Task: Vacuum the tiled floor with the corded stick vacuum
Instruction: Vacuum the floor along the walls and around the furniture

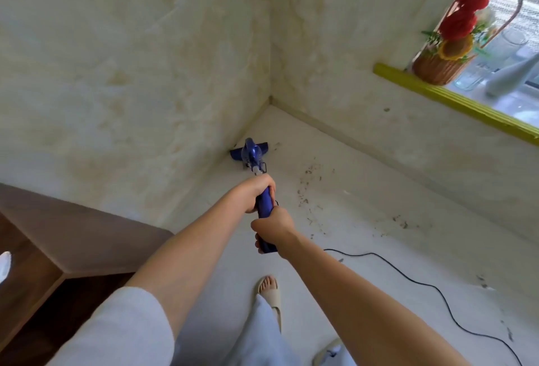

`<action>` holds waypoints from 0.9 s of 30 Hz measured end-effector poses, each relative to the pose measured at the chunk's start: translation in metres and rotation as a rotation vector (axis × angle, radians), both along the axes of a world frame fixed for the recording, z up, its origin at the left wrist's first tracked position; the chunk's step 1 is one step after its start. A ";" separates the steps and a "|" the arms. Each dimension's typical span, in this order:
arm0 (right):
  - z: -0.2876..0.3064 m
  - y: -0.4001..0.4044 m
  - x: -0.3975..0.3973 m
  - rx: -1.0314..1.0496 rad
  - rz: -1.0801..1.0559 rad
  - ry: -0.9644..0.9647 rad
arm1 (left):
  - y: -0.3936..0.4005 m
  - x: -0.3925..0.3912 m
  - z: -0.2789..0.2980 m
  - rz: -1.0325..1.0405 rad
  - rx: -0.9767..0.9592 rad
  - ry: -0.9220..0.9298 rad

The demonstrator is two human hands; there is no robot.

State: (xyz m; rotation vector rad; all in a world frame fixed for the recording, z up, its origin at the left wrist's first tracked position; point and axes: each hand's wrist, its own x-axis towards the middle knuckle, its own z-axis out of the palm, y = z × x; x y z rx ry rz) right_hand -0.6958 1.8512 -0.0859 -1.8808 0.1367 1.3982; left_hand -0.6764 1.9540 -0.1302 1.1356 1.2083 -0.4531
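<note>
Head-worn view, angled steeply down (wide-angle), floor (364,249) near

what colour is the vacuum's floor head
Dark blue, matching the vacuum body; its floor head shows clearly in the head view.

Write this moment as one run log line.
both hands grip vacuum handle | head at wall corner | debris right of it
</note>
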 end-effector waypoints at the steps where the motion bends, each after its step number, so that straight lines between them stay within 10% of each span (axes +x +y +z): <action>1: -0.001 0.003 0.004 -0.018 0.005 -0.006 | 0.003 0.004 -0.001 -0.009 0.005 0.001; 27: 0.057 -0.130 0.010 -0.104 0.207 -0.097 | -0.133 -0.017 0.055 0.114 -0.075 -0.069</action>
